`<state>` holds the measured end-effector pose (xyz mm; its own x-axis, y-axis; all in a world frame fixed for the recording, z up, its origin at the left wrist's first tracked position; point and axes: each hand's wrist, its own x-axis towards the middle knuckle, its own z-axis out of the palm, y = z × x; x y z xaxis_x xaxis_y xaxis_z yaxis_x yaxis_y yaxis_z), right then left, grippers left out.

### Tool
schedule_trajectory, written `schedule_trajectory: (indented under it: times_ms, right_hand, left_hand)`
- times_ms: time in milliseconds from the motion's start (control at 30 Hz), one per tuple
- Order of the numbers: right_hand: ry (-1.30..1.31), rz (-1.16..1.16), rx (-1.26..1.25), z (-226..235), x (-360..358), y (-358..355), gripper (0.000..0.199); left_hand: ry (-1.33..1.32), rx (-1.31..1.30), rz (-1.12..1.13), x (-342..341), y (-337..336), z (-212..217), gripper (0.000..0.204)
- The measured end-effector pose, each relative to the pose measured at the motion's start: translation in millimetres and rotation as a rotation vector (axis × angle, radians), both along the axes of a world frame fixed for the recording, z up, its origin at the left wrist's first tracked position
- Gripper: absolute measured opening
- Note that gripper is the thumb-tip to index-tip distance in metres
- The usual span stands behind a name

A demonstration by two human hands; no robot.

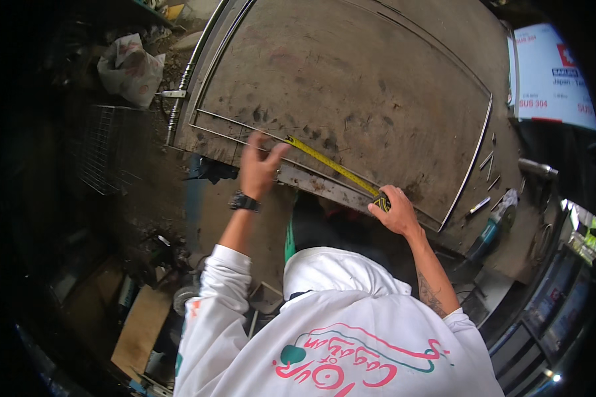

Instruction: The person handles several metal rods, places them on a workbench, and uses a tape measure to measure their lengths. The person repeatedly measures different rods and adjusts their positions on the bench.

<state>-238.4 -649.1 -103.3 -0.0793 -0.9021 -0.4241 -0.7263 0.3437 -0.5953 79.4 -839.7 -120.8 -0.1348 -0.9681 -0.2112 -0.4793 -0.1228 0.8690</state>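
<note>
My right hand [400, 213] is closed around the case of a tape measure [381, 201] at the near edge of a worn brown worktable [311, 59]. Its yellow blade [334, 165] runs out to the left along the near bar of a thin metal frame [489, 126] lying on the tabletop. Close to the blade's free end, my left hand [259, 167] hovers with thumb and fingers apart, slightly blurred, a black watch on the wrist. It appears to hold nothing. Whether its fingertips touch the bar below, I cannot tell.
On the table's right lie a teal angle grinder [489, 233] and several short metal pieces [489, 164]. A white printed sheet [551, 76] stands beyond the right edge. To the left are a white plastic bag [131, 69] and a wire rack [106, 149]; a brown board [141, 331] leans lower left.
</note>
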Motion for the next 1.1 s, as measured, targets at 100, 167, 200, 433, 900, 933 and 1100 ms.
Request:
schedule_trajectory:
  times_ms: [100, 167, 200, 433, 900, 933, 1100]
  right_hand:
    - [-0.032, -0.006, -0.065, -2.0, 18.9, -3.6, 0.051]
    - [-0.059, -0.012, -0.108, -6.0, 29.1, -4.6, 0.051]
    - [-0.065, -0.008, -0.122, -5.4, 34.9, -5.6, 0.051]
    - [-0.053, 0.074, -0.110, -6.5, 121.4, -83.6, 0.048]
    - [0.243, 0.201, -0.284, -44.1, 225.0, -197.8, 0.056]
    - [0.255, 0.207, -0.285, -45.8, 226.3, -199.1, 0.057]
    - [0.275, 0.222, -0.264, -48.3, 234.9, -204.2, 0.058]
  left_hand:
    - [0.549, 0.306, 0.257, -33.5, 28.9, -22.4, 0.046]
    - [0.622, 0.289, 0.413, -28.8, 18.1, -28.9, 0.041]
    - [0.636, 0.313, 0.443, -17.6, 14.4, -34.3, 0.040]
    - [0.679, 0.291, 0.664, 85.7, -41.8, -70.3, 0.037]
    - [-0.222, -0.262, 0.572, 173.0, -113.2, -96.7, 0.066]
    - [-0.232, -0.254, 0.560, 173.6, -114.0, -95.5, 0.066]
    - [-0.308, -0.261, 0.463, 188.0, -119.6, -105.1, 0.064]
